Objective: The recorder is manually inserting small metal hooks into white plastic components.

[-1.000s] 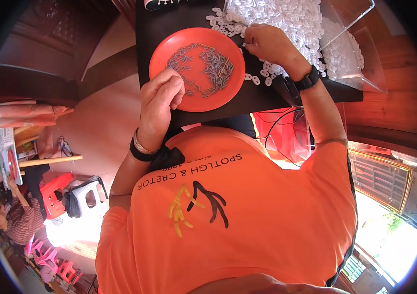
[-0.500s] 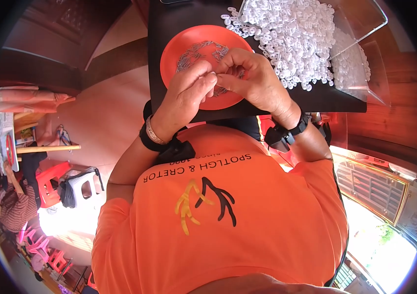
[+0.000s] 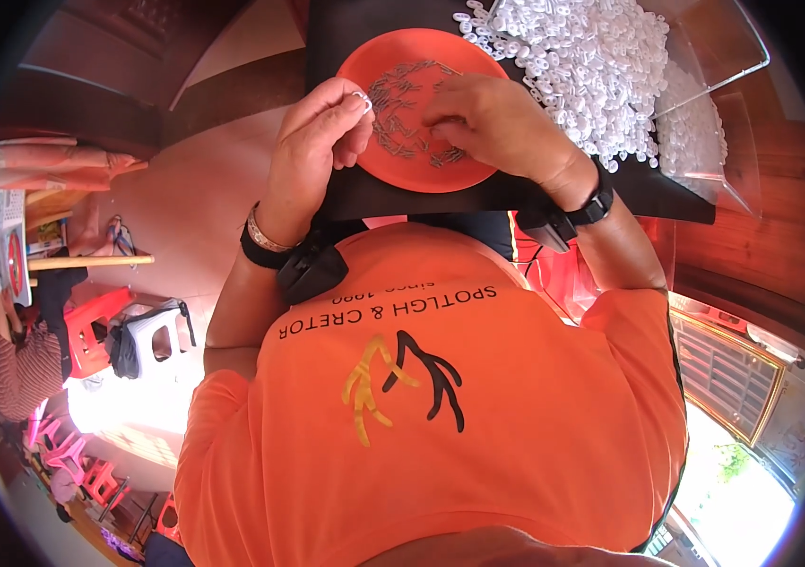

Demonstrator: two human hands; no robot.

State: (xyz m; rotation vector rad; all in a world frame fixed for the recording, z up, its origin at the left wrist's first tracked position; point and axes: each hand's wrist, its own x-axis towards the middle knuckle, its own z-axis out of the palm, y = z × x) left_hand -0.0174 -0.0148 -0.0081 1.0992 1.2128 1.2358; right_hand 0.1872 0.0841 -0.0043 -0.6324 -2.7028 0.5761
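The left hand point(image 3: 312, 137) pinches with curled fingers point(image 3: 352, 148) — the right hand point(image 3: 497, 123) slants inward.

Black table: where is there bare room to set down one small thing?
On the black table, bare patches show at far left, between its left edge and the red plate, and at near right, between the white pile and the near edge. Crowded: far right, under that pile, and the plate: grey pins, right hand over it.
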